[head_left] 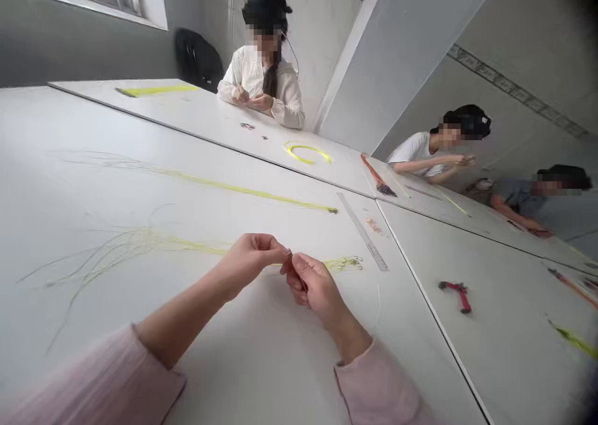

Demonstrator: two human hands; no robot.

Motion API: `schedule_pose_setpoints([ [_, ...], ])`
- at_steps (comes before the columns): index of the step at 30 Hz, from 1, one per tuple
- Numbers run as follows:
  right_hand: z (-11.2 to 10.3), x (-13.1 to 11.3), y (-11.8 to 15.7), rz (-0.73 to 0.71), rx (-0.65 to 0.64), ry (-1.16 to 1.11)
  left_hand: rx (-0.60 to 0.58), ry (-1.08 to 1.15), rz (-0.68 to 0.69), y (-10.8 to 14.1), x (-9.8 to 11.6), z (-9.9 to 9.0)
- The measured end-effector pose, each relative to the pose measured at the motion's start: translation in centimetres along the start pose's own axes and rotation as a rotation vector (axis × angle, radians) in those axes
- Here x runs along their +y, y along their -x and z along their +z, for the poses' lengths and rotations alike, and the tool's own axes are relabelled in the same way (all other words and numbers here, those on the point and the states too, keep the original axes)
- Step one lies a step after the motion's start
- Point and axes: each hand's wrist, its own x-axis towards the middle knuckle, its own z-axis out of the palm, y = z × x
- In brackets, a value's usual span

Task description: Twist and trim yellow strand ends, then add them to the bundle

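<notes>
Head cam: L hand (255, 257) & R hand (316, 283) pinch sml item (289, 252); strands (191, 245) nearby.

A tiny dark piece (290, 252), its shape unclear, is held over a flat-lying bundle of yellow strands (199, 245), splayed at one end

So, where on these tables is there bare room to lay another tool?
Free: between the pink sleeves, nearer than the left hand and right hand; also right of the table seam, on the near side of the red-handled pliers. Crowded: around the hands, with the near yellow strand bundle behind them, and the ruler and copper-coloured bits to the right.
</notes>
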Motion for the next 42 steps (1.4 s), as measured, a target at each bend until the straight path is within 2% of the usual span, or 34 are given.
schedule_pose_setpoints([
  [20, -0.03, -0.36, 0.29, 0.004, -0.017, 0.050, 0.024, -0.031, -0.028, 0.08, 0.39, -0.07],
  [26, -0.06, -0.60, 0.27, 0.021, -0.011, 0.031, 0.010, 0.035, -0.014, 0.08, 0.65, -0.10],
  [33, -0.03, -0.64, 0.32, 0.009, 0.026, 0.029, 0.098, -0.127, 0.034, 0.28, 0.67, 0.31],
  [37, -0.04, -0.45, 0.38, -0.006, 0.023, 0.049, 0.109, -0.157, 0.051, 0.25, 0.52, 0.41],
  [42, 0.08, -0.11, 0.39, -0.065, 0.051, 0.194, 0.122, -0.198, 0.031, 0.15, 0.35, 0.34],
])
